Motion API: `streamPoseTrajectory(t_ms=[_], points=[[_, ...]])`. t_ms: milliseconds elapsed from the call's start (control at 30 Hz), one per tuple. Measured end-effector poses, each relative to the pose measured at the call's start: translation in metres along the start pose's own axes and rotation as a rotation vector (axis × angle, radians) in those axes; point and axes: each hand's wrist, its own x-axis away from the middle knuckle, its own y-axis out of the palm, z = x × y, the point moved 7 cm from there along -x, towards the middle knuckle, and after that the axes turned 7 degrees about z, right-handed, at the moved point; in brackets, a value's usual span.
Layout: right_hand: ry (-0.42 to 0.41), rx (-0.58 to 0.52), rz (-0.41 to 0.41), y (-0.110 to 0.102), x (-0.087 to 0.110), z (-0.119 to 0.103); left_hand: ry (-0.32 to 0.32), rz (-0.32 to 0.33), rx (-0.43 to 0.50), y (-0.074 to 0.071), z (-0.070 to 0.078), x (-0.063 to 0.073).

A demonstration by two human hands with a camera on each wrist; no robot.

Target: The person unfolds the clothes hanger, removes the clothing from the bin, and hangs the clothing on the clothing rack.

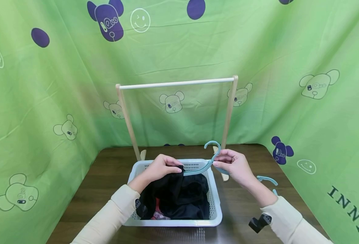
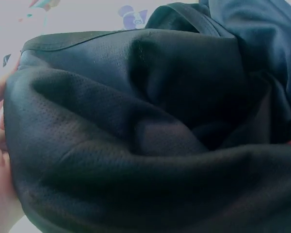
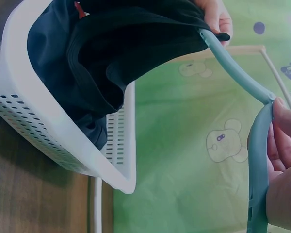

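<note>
My right hand [image 1: 232, 166] pinches a light blue clothes hanger [image 1: 197, 170] near the base of its hook. One arm of the hanger reaches left, and its end meets a black garment [image 1: 179, 193]. With thumb and fingers my left hand [image 1: 164, 167] pinches the garment's edge at that end. In the right wrist view the hanger's tip [image 3: 206, 36] goes in under the cloth of the garment [image 3: 131, 39]. Dark perforated fabric [image 2: 111, 121] fills most of the left wrist view. The rest of the garment hangs down into a white plastic basket [image 1: 219, 215].
Behind the basket stands a rack with a white bar [image 1: 176, 83] and wooden posts [image 1: 127, 122]. Another blue hanger [image 1: 268, 179] lies on the brown table [image 1: 84, 200] to the right, partly behind my forearm. Something red and pink [image 1: 158, 211] shows inside the basket. Green printed cloth [image 1: 173, 44] surrounds the table.
</note>
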Motion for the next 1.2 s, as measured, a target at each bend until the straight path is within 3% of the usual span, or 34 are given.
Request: streamPoseTrajectory(t_ms=[467,733,1000,1200], points=[[-0.032,-0.01,-0.038,0.025,0.004,-0.007,-0.014,0.046,0.061,0.02,0.012,-0.008],[-0.027,-0.005,-0.028,0.031,0.004,-0.006,-0.008,0.087,0.085,0.022,0.047,-0.002],[-0.029,0.019,0.004,0.035,0.003,-0.007,-0.013,0.134,0.078,0.029,0.022,-0.014],[-0.021,0.002,0.01,0.038,0.003,-0.008,0.008,0.149,0.111,0.032,0.024,-0.017]])
